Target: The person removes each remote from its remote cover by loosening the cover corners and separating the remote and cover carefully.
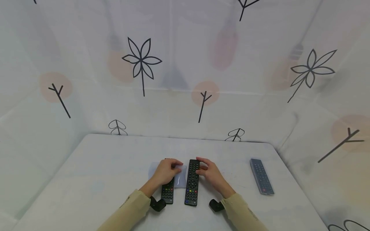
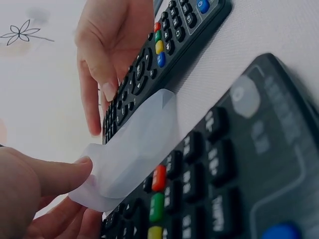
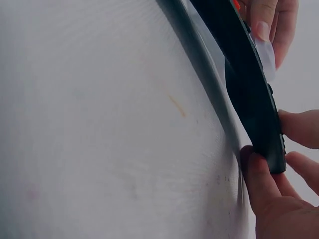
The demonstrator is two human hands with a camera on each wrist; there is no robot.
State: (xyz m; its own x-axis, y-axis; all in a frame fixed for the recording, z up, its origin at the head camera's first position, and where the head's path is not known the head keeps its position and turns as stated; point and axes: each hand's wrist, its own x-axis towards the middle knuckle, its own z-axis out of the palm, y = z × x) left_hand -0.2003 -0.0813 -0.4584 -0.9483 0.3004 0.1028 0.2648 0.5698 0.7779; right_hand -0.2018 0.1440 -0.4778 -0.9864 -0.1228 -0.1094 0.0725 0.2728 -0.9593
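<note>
Two black remote controls lie side by side in the middle of the table in the head view. My right hand (image 1: 213, 175) holds the far end of the right-hand remote (image 1: 191, 187); in the right wrist view its thumb is on the button side and fingers reach round the edge. Between the remotes is a piece of translucent plastic film (image 1: 180, 179), like a soft sleeve. My left hand (image 1: 166, 170) pinches the film's edge between thumb and fingers, clearest in the left wrist view. That hand hides the far part of the left-hand remote (image 1: 167, 195).
A third remote (image 1: 261, 176), bluish grey, lies near the table's right side. Black devices (image 1: 157, 204) are strapped at both wrists. The white table (image 1: 115, 150) meets patterned cloth walls (image 1: 173, 109) at the back and sides.
</note>
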